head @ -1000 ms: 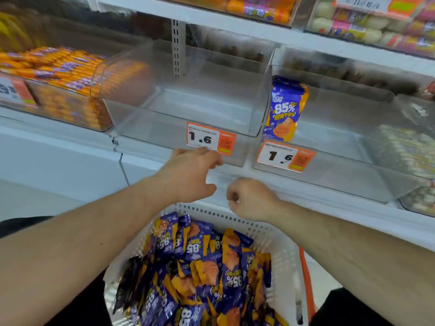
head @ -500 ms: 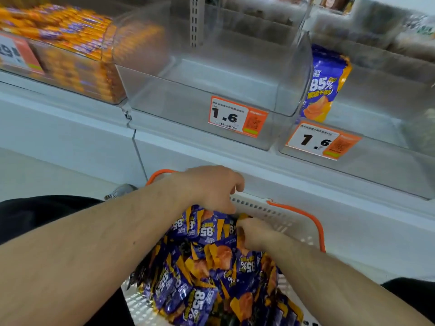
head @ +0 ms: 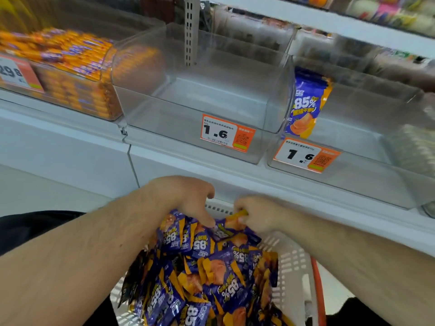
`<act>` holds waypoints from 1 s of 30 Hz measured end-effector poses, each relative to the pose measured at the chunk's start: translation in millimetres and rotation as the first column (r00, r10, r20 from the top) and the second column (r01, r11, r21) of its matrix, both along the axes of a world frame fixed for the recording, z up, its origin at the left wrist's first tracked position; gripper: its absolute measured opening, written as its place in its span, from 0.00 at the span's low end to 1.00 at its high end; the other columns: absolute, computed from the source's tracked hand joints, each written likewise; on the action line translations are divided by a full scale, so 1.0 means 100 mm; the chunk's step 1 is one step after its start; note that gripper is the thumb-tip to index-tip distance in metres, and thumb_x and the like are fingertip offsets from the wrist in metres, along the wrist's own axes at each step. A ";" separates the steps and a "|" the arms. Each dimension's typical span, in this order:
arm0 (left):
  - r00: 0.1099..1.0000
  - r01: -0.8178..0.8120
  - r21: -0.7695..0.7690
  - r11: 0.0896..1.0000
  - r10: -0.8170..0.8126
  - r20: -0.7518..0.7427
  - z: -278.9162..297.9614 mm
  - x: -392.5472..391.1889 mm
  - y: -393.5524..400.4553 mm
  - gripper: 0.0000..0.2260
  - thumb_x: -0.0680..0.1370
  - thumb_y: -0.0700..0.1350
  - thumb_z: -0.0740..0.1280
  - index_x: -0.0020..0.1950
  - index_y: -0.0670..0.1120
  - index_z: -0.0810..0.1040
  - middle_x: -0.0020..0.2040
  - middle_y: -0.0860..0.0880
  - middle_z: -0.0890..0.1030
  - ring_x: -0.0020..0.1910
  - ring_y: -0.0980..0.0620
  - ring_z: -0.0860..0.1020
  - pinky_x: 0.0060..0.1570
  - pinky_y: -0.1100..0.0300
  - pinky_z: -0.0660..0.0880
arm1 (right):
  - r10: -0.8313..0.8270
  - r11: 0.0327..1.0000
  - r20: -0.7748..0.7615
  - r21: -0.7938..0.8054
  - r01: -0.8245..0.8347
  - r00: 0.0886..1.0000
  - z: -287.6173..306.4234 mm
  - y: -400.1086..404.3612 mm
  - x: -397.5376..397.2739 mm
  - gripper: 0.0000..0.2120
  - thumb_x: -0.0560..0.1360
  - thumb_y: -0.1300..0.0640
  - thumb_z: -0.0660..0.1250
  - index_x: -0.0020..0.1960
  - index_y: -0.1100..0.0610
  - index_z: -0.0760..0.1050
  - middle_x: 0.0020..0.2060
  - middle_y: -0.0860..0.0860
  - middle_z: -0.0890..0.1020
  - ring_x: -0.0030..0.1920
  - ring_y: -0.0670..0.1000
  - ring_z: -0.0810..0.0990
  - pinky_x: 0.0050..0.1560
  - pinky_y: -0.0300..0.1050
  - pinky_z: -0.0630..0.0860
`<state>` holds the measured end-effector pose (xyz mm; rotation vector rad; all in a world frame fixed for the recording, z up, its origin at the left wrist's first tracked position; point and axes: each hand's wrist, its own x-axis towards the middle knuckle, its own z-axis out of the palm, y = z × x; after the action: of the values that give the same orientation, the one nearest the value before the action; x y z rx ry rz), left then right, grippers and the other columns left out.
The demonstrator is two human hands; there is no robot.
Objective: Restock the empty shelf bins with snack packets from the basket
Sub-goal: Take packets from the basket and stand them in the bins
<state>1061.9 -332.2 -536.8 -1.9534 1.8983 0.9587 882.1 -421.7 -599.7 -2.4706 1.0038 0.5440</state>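
Head view: white basket (head: 294, 267) low in frame, heaped with purple-and-orange snack packets (head: 211, 267). Left hand (head: 186, 198) on top of the heap, fingers curled down onto the packets, grip closed on them. Right hand (head: 256, 215) beside it, pinching an orange-edged packet (head: 240, 214). Above, clear empty bin (head: 200, 95) with a 1.6 price tag (head: 227, 132); right bin (head: 353, 137) holding one upright packet (head: 306, 104).
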 end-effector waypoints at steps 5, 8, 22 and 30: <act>0.876 -0.436 -0.111 0.893 0.393 -0.279 0.26 0.34 -0.01 0.42 0.61 0.70 0.71 0.70 0.50 0.69 0.64 0.51 0.77 0.61 0.50 0.76 0.64 0.51 0.72 | -0.746 0.588 0.299 0.715 0.378 0.596 0.33 0.03 -0.15 0.05 0.81 0.62 0.62 0.54 0.55 0.74 0.41 0.53 0.80 0.30 0.49 0.72 0.35 0.42 0.71; 0.714 -0.572 -0.059 0.818 0.461 -0.526 0.35 0.39 0.02 0.24 0.70 0.58 0.74 0.60 0.49 0.74 0.54 0.51 0.82 0.54 0.51 0.80 0.55 0.50 0.76 | -0.903 0.321 0.231 0.923 0.211 0.363 0.40 0.11 -0.15 0.08 0.82 0.64 0.60 0.56 0.56 0.75 0.39 0.53 0.82 0.29 0.49 0.72 0.37 0.43 0.71; 0.562 -0.711 -0.348 0.611 0.197 -0.803 0.57 -0.02 -0.06 0.10 0.76 0.32 0.69 0.44 0.47 0.75 0.44 0.45 0.81 0.33 0.58 0.82 0.28 0.64 0.77 | -0.563 0.817 0.590 0.503 0.281 0.579 0.93 0.07 -0.31 0.09 0.72 0.64 0.74 0.51 0.61 0.79 0.48 0.53 0.86 0.49 0.50 0.84 0.59 0.52 0.78; 0.527 -0.744 -0.426 0.516 0.060 -0.848 0.87 -0.48 -0.50 0.04 0.78 0.44 0.69 0.45 0.51 0.75 0.39 0.49 0.82 0.38 0.55 0.82 0.33 0.58 0.78 | -0.632 0.775 0.708 0.592 0.224 0.316 1.29 -0.13 -0.57 0.12 0.76 0.71 0.67 0.50 0.56 0.80 0.42 0.50 0.86 0.39 0.45 0.85 0.37 0.35 0.79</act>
<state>1013.5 -382.7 -450.0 -3.0551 2.6043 1.4649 824.7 -434.6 -470.5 -1.5452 0.8858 -0.6811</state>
